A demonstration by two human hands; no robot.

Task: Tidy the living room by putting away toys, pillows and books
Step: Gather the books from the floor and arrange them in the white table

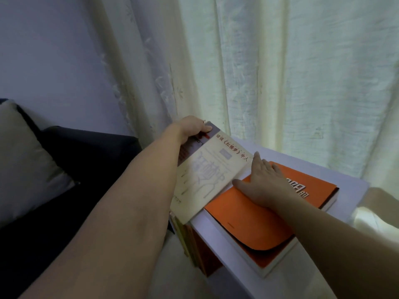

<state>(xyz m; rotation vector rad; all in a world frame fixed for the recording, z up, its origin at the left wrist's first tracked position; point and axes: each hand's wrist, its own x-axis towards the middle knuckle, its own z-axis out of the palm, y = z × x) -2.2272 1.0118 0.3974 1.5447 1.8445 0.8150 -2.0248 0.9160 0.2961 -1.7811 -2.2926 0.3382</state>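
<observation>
A cream book [207,175] with red and grey lettering is tilted at the left end of a white shelf top [349,180], its lower edge overhanging. My left hand [192,129] grips its far top corner, thumb on the cover. A thick orange book [259,223] lies flat on the shelf top with its front cover corner curling up. My right hand [263,180] rests flat on the orange book, fingers straight, fingertips touching the cream book's right edge.
Several books [190,240] stand upright in the shelf below. A dark sofa [82,173] with a beige pillow [23,160] is at the left. Pale curtains [259,72] hang right behind the shelf.
</observation>
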